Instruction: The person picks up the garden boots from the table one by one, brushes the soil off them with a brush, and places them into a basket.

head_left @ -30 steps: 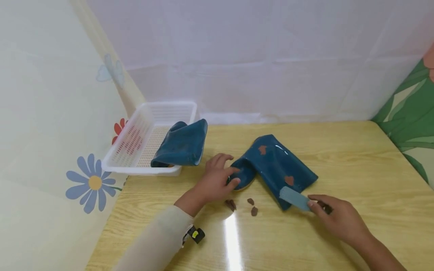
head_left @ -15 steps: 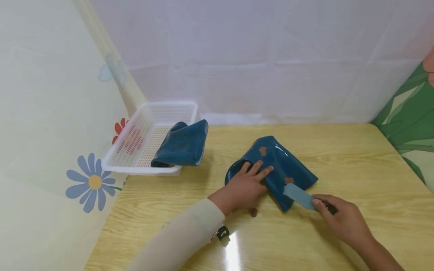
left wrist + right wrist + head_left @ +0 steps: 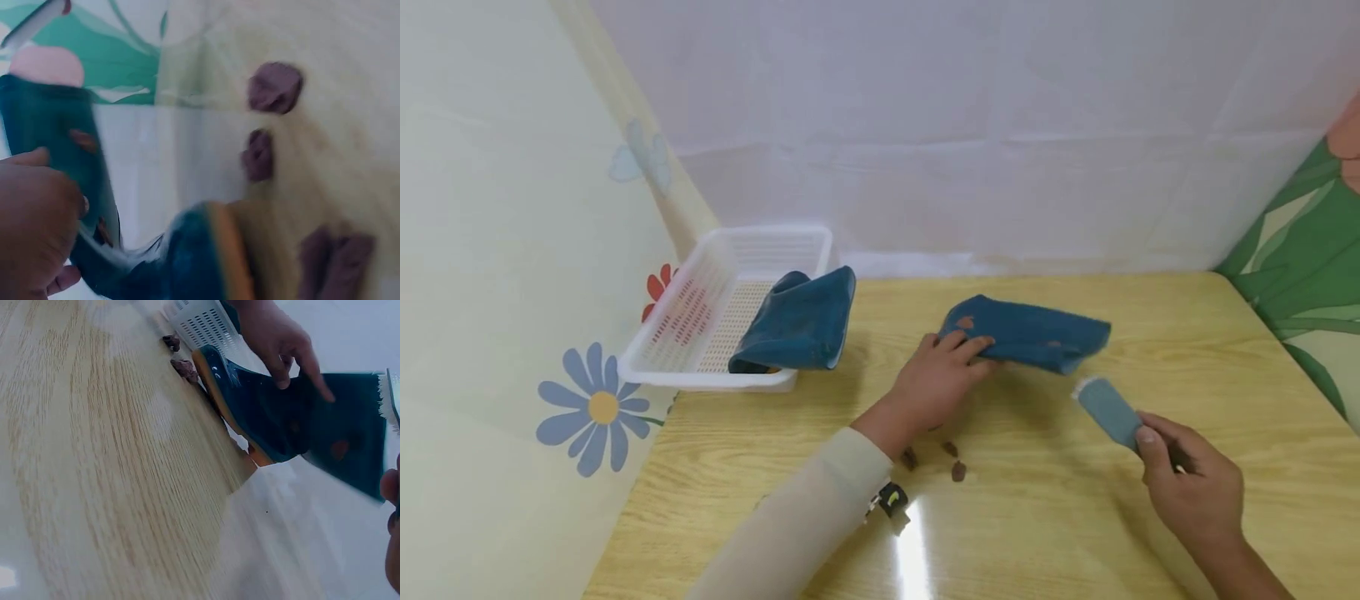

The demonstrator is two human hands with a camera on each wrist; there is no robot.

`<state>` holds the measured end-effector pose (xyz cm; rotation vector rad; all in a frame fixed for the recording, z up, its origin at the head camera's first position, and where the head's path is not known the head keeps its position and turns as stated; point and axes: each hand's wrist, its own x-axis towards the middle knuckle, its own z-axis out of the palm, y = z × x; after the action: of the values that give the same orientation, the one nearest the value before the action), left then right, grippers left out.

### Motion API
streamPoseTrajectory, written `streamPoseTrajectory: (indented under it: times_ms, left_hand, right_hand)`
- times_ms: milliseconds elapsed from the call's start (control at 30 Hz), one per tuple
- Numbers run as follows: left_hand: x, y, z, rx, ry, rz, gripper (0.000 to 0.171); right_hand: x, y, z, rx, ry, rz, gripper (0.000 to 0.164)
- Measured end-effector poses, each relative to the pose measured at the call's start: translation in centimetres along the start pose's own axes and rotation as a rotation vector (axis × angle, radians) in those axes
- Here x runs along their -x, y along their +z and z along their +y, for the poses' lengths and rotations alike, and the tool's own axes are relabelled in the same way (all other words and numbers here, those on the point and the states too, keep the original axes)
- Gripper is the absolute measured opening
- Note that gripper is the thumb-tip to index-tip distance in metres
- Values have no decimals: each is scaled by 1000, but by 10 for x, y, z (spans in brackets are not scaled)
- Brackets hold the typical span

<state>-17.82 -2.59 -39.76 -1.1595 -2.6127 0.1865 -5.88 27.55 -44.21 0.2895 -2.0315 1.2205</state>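
Boot [image 3: 1033, 333] newly turned; in left fingers [image 3: 975, 346]

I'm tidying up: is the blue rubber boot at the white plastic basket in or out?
Partly in: the boot pokes out past the basket rim.

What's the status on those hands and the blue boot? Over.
Left hand gripping blue boot. Right hand holding brush close by. Brown patches on boot. Brown lumps lying nearby on table.
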Motion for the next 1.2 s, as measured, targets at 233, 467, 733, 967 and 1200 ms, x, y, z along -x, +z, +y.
streamPoseTrajectory:
  times_ms: [233, 467, 733, 967, 1200]
  left_hand:
    - [1, -2, -26, 259, -162, 302, 60]
    - [4, 7, -36, 464, -263, 412, 67]
    - [9, 21, -43, 445, -214, 543, 63]
    - [22, 21, -64, 569, -154, 529, 66]
    - [22, 11, -64, 531, -54, 443, 54]
  right_hand:
    - [3, 2, -2, 39, 41, -39, 17]
    - [6, 6, 1, 44, 16, -57, 18]
    - [6, 8, -3, 28, 2, -71, 17]
    - [8, 10, 0, 54, -14, -81, 18]
    - [11, 11, 0, 45, -12, -96, 20]
